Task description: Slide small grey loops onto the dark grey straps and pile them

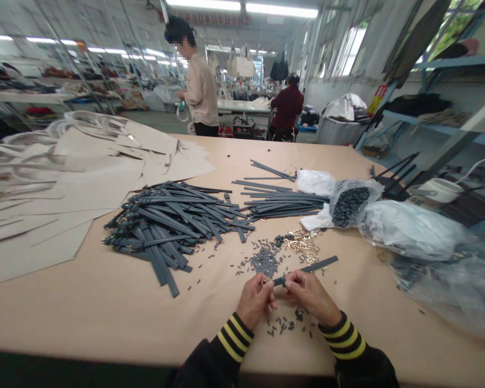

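Near the table's front, my left hand (257, 300) pinches the left end of a dark grey strap (323, 264), where a bit of gold metal shows at the fingertips. Closed on the same strap, a little further along, is my right hand (310, 293). The strap's free end points up and to the right. Just beyond my hands lie a heap of small grey pieces (264, 260) and a pile of gold buckles (303, 245). More small dark pieces (283, 325) are scattered between my wrists.
A large pile of grey straps (173, 215) lies left of centre, with loose strips (286, 205) beside it. Beige panels (64, 215) cover the left side. Plastic bags (416, 226) line the right. Two people (202, 86) are beyond the table.
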